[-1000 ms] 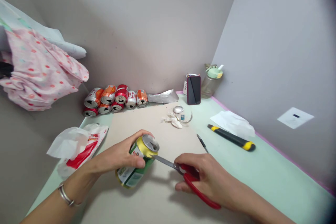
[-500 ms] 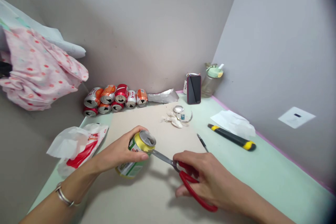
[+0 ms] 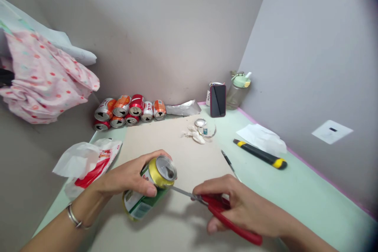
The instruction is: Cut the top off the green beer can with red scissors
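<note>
My left hand [image 3: 124,179] is wrapped round a green and yellow drink can [image 3: 149,189], tilted with its silver top toward the camera, just above a beige board [image 3: 177,141]. My right hand [image 3: 236,204] grips red-handled scissors [image 3: 218,212]. The blades point left and their tips meet the can just under its yellow rim. A silver bracelet [image 3: 73,218] circles my left wrist.
Several empty cans [image 3: 130,112] are stacked at the back wall, beside a foil scrap [image 3: 183,108]. A phone [image 3: 217,100], a bottle [image 3: 238,90], a yellow-black utility knife [image 3: 260,153], a pen [image 3: 227,159], white paper [image 3: 261,138] and a plastic bag [image 3: 85,161] lie about the green table [image 3: 295,193].
The can has tipped lower and toward me in my left hand. My right hand and the scissors have dropped slightly, with the handles swung further right.
</note>
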### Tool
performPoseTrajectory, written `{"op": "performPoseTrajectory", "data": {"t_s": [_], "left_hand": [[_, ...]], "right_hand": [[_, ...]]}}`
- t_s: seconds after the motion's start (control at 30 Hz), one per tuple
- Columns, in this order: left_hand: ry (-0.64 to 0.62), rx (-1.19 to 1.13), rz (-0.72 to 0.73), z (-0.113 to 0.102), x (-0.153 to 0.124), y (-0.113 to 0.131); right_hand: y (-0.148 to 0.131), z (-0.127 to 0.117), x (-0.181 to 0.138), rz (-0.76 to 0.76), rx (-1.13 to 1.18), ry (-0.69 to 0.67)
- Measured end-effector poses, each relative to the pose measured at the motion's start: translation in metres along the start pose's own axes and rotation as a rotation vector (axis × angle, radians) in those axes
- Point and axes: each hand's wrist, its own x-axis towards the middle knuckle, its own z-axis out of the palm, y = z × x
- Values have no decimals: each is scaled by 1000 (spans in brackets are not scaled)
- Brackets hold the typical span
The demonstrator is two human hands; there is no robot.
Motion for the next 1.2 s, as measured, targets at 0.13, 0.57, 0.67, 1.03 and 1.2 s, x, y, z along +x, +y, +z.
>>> {"op": "performPoseTrajectory", "data": {"t_s": [0.13, 0.57, 0.67, 1.03, 1.2], "left_hand": [[79, -1, -35, 1, 0, 1], [778, 597, 120, 20, 14, -6], [845, 742, 314, 22, 16, -10], [883, 809, 378, 19, 15, -14], [1011, 951, 319, 6, 13, -9]], "right_hand": [[1, 4, -1, 31, -65, 76], [33, 17, 4, 31, -618, 369], [34, 16, 6, 11, -626, 375], [21, 7, 9, 113, 7, 257], [22, 1, 4, 163, 236, 91]]}}
